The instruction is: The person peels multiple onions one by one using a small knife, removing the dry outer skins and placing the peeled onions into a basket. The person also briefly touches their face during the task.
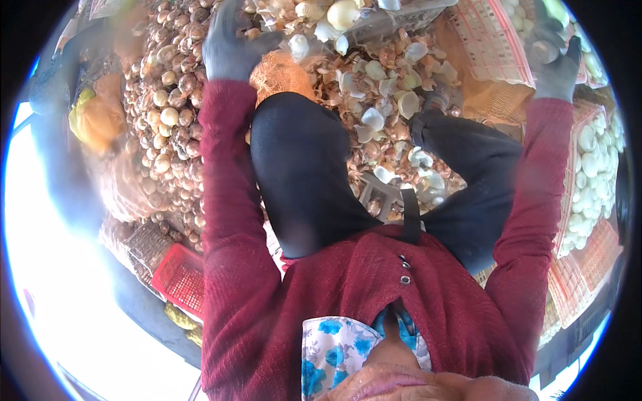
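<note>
My left hand (223, 47), in a grey glove and motion-blurred, reaches over the far part of a heap of small unpeeled onions (170, 95). Its thumb points right, the fingertips are cut off by the top rim, and whether it holds anything cannot be told. My right hand (556, 67), gloved too, is at the upper right with a round pale onion (544, 51) in its fingers. Beside it stands a pink-and-white plastic basket (494, 42); peeled white onions (519, 20) show behind its near wall.
Loose onion skins (376, 100) cover the ground between my legs. Orange mesh netting (283, 75) lies by my left knee. A crate of peeled onions (589, 165) stands on the right. A red plastic basket (180, 278) is at the lower left, and a yellowish bundle (98, 120) lies far left.
</note>
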A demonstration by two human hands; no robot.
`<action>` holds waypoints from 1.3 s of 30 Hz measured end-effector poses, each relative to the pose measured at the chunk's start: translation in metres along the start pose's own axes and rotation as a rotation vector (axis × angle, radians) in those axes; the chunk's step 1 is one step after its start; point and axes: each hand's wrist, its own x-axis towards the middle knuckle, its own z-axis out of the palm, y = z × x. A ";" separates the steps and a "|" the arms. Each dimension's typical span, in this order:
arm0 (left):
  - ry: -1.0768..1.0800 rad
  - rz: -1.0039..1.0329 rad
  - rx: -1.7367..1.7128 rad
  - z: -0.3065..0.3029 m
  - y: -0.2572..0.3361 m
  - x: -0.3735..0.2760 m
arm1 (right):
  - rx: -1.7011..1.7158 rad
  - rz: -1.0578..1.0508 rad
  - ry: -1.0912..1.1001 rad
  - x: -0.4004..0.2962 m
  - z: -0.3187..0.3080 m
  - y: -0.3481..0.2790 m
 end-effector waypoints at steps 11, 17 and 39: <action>-1.322 -0.929 0.333 -0.008 -0.118 -0.331 | -0.038 0.039 0.240 -0.007 -0.015 0.009; -1.613 -0.835 0.431 -0.092 -0.097 -0.436 | 0.040 0.078 0.433 0.010 -0.017 -0.018; -0.471 -1.351 0.421 -0.010 -0.168 -0.263 | -0.379 0.177 0.393 0.044 0.001 0.051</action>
